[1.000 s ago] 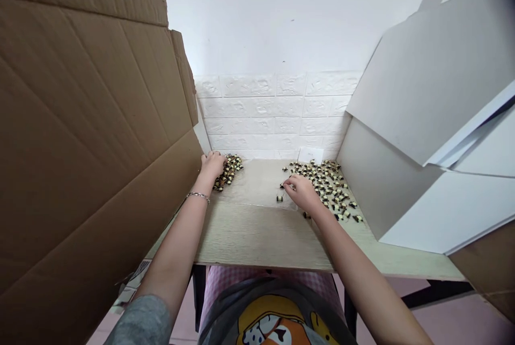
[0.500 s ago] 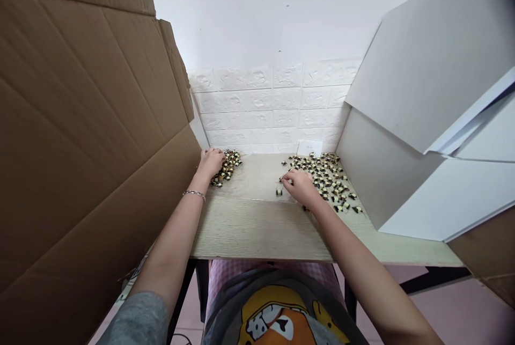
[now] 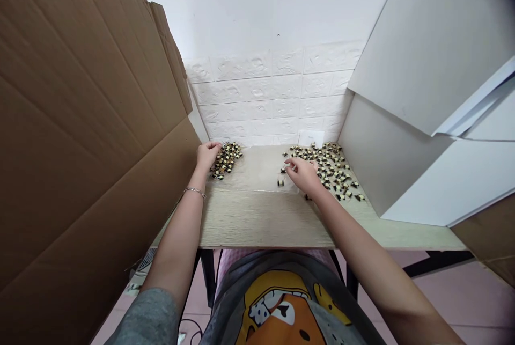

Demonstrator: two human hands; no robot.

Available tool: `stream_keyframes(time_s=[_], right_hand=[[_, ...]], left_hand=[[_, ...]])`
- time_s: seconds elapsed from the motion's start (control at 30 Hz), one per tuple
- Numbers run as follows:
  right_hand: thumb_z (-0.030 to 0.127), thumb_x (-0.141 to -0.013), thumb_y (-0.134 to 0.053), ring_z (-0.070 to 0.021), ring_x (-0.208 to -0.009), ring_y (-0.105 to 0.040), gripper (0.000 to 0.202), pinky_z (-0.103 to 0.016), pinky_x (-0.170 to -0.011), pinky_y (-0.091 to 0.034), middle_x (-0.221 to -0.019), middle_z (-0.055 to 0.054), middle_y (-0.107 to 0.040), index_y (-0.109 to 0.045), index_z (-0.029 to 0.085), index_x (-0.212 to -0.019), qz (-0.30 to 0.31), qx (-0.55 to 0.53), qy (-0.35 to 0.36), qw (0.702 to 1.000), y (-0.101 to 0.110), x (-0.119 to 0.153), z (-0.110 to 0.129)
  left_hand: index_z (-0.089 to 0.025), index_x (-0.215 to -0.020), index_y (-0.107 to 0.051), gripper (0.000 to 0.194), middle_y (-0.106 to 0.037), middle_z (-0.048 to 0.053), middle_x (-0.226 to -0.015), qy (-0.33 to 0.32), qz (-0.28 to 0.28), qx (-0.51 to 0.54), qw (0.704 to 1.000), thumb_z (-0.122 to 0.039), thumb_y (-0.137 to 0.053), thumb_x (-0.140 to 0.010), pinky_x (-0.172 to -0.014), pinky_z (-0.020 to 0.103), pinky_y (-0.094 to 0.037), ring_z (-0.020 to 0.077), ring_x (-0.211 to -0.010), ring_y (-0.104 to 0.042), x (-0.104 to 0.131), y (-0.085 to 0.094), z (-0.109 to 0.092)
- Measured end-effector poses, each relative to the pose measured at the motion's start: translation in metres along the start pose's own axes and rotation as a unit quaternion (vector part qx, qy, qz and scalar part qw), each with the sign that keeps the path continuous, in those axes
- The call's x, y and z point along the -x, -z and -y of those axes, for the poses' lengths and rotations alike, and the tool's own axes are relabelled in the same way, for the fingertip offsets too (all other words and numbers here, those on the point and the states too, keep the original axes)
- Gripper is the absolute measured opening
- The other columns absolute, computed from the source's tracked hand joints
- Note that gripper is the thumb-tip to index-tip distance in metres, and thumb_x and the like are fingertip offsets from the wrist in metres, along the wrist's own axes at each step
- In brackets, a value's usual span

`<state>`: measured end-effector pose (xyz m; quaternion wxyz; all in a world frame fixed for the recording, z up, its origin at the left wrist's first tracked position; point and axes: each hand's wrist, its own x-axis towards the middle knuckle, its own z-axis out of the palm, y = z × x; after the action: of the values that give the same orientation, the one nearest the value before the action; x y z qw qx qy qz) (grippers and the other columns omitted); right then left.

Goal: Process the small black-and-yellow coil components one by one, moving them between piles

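Observation:
My left hand (image 3: pixel 207 155) is at the left pile (image 3: pixel 227 160) of small black-and-yellow coil-like parts with thin wires. Its fingertips are pinched together over the pile's far left edge; whatever is between them is too small to make out. On the right, my right hand (image 3: pixel 302 173) hovers at the left edge of a wider spread (image 3: pixel 332 165) of the same parts. Its thumb and forefinger are apart, with nothing visible between them. One part (image 3: pixel 282 170) lies just by those fingertips, and another single part (image 3: pixel 280 182) sits nearer to me.
Clear film (image 3: pixel 257 173) covers the back of the wooden table (image 3: pixel 261 221). A tall cardboard sheet (image 3: pixel 100 103) walls off the left side, and white panels (image 3: pixel 402 136) stand at the right. A small white card (image 3: pixel 311 137) leans on the brick-pattern wall (image 3: pixel 257 87).
The view has tilted down slightly. My left hand has lifted from the pile's middle to its far left edge, fingers now pinched. My right hand's fingers have come apart above the parts.

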<state>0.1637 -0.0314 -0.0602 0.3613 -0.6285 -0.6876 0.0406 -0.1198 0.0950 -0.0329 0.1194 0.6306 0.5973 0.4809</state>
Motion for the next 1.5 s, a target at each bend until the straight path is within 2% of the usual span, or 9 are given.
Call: stream_keyframes(time_s=[0.37,0.6,0.73,0.93,1.03,1.13,1.2,1.3,1.5], right_hand=[[0.027,-0.074,-0.04,-0.0177,-0.076,-0.053,0.024,-0.052,-0.09,-0.017,-0.078,-0.002,-0.061,-0.058,0.023,-0.09,-0.023,-0.03,-0.012,0.999,0.0,0.0,-0.004],[0.027,-0.073,-0.041,-0.0176,-0.075,-0.052,0.024,-0.052,-0.091,-0.014,-0.076,-0.002,-0.06,-0.058,0.023,-0.09,-0.038,-0.058,-0.014,0.998,0.001,0.0,-0.007],[0.026,-0.07,-0.044,-0.0173,-0.072,-0.052,0.023,-0.049,-0.091,-0.017,-0.072,-0.002,-0.059,-0.06,0.022,-0.086,-0.056,-0.098,-0.019,0.993,0.002,0.0,-0.005],[0.036,-0.073,-0.044,-0.0133,-0.065,-0.051,0.024,-0.03,-0.071,-0.039,-0.072,-0.001,-0.058,-0.058,0.02,-0.084,-0.102,-0.228,-0.011,0.968,-0.001,-0.01,0.025],[0.045,-0.077,-0.036,-0.0112,-0.064,-0.05,0.03,-0.024,-0.063,-0.041,-0.067,0.0,-0.054,-0.052,0.019,-0.072,-0.128,-0.295,0.0,0.947,0.001,-0.023,0.036],[0.049,-0.081,-0.021,-0.0096,-0.055,-0.047,0.042,-0.023,-0.056,-0.04,-0.06,0.001,-0.046,-0.043,0.019,-0.063,-0.159,-0.345,-0.02,0.925,0.008,-0.043,0.037],[0.056,-0.079,-0.018,-0.0086,-0.046,-0.041,0.047,-0.023,-0.049,-0.037,-0.053,0.002,-0.041,-0.039,0.02,-0.057,-0.168,-0.427,-0.053,0.887,0.012,-0.056,0.036],[0.061,-0.077,-0.019,-0.0078,-0.041,-0.036,0.051,-0.023,-0.046,-0.034,-0.047,0.004,-0.034,-0.034,0.02,-0.05,-0.193,-0.52,-0.029,0.832,0.016,-0.066,0.041],[0.061,-0.078,-0.012,-0.0096,-0.046,-0.036,0.056,-0.025,-0.048,-0.032,-0.048,0.002,-0.032,-0.035,0.02,-0.049,-0.223,-0.515,0.116,0.82,0.015,-0.052,0.063]], left_hand=[[-0.01,-0.085,-0.062,0.028,-0.063,0.006,-0.076,-0.009,-0.063,0.098,0.993,-0.029,-0.052,-0.067,-0.064,0.022,-0.042,0.0114,-0.067,-0.055,0.003,-0.003,0.007],[-0.011,-0.08,-0.064,0.023,-0.063,0.005,-0.075,-0.045,-0.091,0.121,0.987,-0.027,-0.054,-0.066,-0.069,0.024,-0.042,0.0124,-0.069,-0.055,0.013,0.0,-0.007],[-0.012,-0.08,-0.063,0.021,-0.063,0.004,-0.076,-0.073,-0.1,0.156,0.98,-0.027,-0.053,-0.069,-0.068,0.023,-0.043,0.012,-0.071,-0.055,0.017,0.002,-0.027],[-0.016,-0.078,-0.061,0.015,-0.062,0.001,-0.077,-0.134,-0.105,0.229,0.958,-0.028,-0.055,-0.072,-0.068,0.021,-0.043,0.0101,-0.073,-0.056,0.033,-0.009,-0.081],[-0.018,-0.079,-0.06,0.015,-0.061,0.001,-0.078,-0.236,-0.138,0.271,0.923,-0.031,-0.053,-0.075,-0.069,0.022,-0.043,0.0103,-0.074,-0.055,0.054,-0.019,-0.117],[-0.02,-0.079,-0.059,0.013,-0.061,0.0,-0.078,-0.304,-0.188,0.236,0.904,-0.029,-0.05,-0.079,-0.073,0.024,-0.042,0.0106,-0.077,-0.054,0.078,-0.029,-0.149],[-0.02,-0.079,-0.058,0.012,-0.061,0.0,-0.078,-0.34,-0.207,0.219,0.891,-0.027,-0.048,-0.08,-0.073,0.024,-0.042,0.0106,-0.078,-0.053,0.091,-0.033,-0.164],[-0.02,-0.08,-0.057,0.008,-0.061,-0.001,-0.076,-0.382,-0.252,0.194,0.868,-0.021,-0.049,-0.08,-0.073,0.024,-0.041,0.0102,-0.077,-0.053,0.102,-0.036,-0.173],[-0.019,-0.083,-0.056,0.013,-0.063,-0.002,-0.076,-0.448,-0.323,0.162,0.818,-0.009,-0.054,-0.075,-0.073,0.025,-0.041,0.0088,-0.074,-0.055,0.106,-0.032,-0.167]])
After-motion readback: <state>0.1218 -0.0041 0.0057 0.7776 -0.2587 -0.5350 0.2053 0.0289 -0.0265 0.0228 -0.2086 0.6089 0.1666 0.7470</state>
